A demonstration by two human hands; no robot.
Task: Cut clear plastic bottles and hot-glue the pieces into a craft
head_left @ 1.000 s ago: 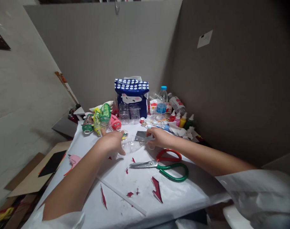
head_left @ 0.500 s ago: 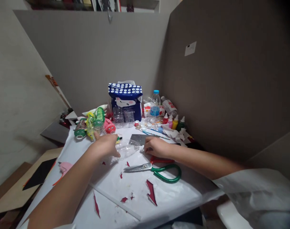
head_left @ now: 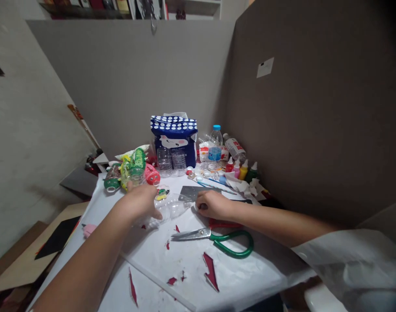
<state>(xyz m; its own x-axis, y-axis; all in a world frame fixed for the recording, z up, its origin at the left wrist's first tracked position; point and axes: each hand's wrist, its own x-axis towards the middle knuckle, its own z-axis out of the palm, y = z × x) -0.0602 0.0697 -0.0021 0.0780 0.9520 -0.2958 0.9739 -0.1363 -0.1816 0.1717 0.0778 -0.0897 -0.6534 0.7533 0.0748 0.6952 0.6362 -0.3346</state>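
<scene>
Scissors (head_left: 201,234) lie on a white-covered table (head_left: 250,277), nearer the camera than the right hand (head_left: 214,204). A clear bottle (head_left: 176,209) lies between 2 hands: the half-open left hand (head_left: 142,201) grips an end; the right's fingers curl by its neck, any hold hidden.

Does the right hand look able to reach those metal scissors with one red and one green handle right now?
Probably yes: the scissors lie close by the right hand, and nothing visible covers their green handle; only the red handle is partly hidden by the right forearm.
</scene>
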